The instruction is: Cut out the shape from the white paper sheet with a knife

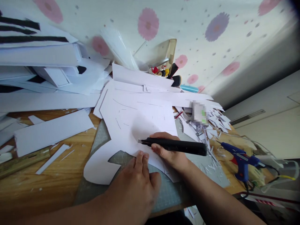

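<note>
White paper sheet lies on a grey cutting mat over the wooden table. The right hand has its fingers curled closed around a black craft knife, the blade end pointing left and resting on the sheet just beyond the fingertips. The left hand lies flat, fingers together and stretched out, their tips pressing the sheet's lower edge just below the blade. A blue glue gun sits well apart at the right.

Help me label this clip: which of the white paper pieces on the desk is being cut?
The large curved white sheet on the cutting mat: the left hand presses it, the right hand holds a black knife on it. The others lie untouched.
</note>
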### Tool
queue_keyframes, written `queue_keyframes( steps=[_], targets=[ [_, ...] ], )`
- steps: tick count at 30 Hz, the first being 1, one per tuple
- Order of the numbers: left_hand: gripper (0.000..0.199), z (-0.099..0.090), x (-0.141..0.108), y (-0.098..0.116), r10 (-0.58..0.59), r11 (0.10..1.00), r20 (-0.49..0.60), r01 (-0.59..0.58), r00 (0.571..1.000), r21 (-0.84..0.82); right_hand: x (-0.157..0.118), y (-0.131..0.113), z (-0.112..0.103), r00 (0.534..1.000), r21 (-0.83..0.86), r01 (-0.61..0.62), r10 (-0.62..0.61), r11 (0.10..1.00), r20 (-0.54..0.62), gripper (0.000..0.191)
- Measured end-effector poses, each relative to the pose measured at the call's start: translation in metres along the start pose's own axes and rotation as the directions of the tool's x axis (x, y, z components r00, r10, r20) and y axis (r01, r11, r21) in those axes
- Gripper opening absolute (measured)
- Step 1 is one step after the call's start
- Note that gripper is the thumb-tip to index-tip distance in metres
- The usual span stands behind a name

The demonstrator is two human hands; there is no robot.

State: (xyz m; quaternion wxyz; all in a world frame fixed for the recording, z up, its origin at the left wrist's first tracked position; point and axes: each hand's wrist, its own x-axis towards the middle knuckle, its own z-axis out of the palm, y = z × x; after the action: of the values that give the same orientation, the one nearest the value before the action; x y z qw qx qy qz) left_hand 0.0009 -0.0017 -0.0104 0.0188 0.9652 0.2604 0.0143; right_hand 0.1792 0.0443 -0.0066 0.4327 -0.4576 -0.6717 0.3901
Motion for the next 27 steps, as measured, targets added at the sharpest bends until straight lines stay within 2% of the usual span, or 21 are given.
queue_keyframes(
  steps=[9, 19, 27],
  targets=[
    [0.025, -0.0022, 0.0021, -0.0011, -0.015, 0.999, 0.03, 0.016, 0.999, -0.048, -0.0006, -0.0003, -0.0007, 1.0, -0.009, -0.006, 0.006, 1.0, 0.008, 0.02],
    [0.024, -0.0007, 0.0011, 0.0, -0.019, 1.0, -0.001, 0.019, 1.0, -0.008, 0.0006, -0.0025, -0.0001, 1.0, -0.02, 0.009, -0.01, 1.0, -0.005, 0.019],
    [0.026, -0.0026, 0.002, -0.0005, -0.006, 0.999, 0.041, 0.005, 0.999, 0.032, -0.0004, -0.0014, -0.0003, 0.999, -0.05, 0.033, -0.032, 0.998, 0.023, 0.02]
  ],
)
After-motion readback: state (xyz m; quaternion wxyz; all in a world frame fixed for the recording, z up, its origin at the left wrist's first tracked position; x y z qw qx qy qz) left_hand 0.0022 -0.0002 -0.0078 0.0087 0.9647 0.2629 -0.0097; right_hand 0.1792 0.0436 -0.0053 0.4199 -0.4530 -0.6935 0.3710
